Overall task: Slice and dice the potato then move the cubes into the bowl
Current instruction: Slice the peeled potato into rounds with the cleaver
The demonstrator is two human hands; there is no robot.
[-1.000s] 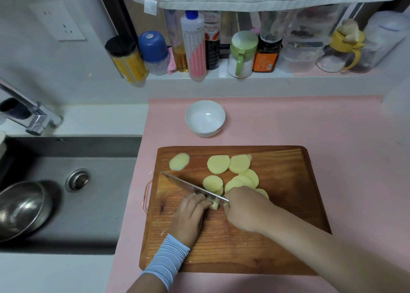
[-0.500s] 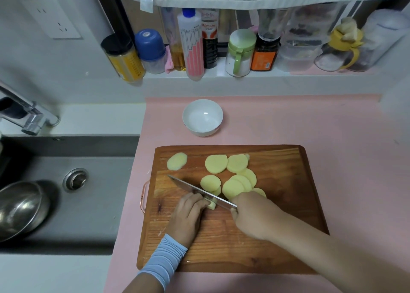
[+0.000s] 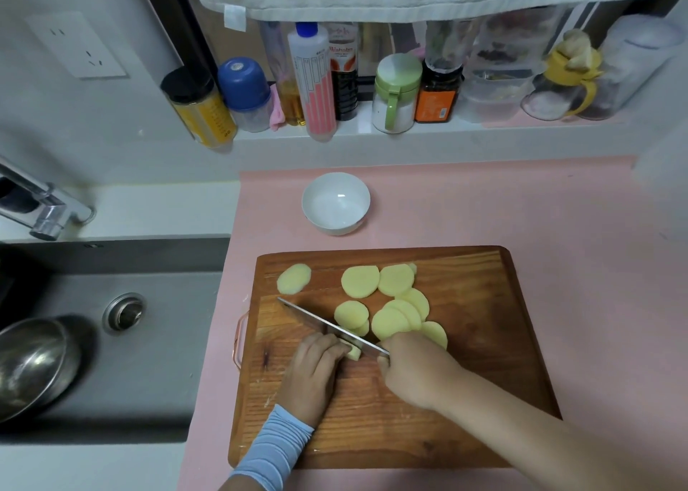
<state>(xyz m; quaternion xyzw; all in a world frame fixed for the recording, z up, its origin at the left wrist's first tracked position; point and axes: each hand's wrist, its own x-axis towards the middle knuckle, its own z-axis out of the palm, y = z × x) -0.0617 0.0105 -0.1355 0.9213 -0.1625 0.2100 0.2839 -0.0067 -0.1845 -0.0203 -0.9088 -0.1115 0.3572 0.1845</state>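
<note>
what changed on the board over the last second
The right hand drew the knife back a little toward itself, the tip sliding rightward over the cutting board, still cutting the potato end that the left hand holds. Nothing was picked up or let go. The cut slices lie as before and the bowl stays empty.
</note>
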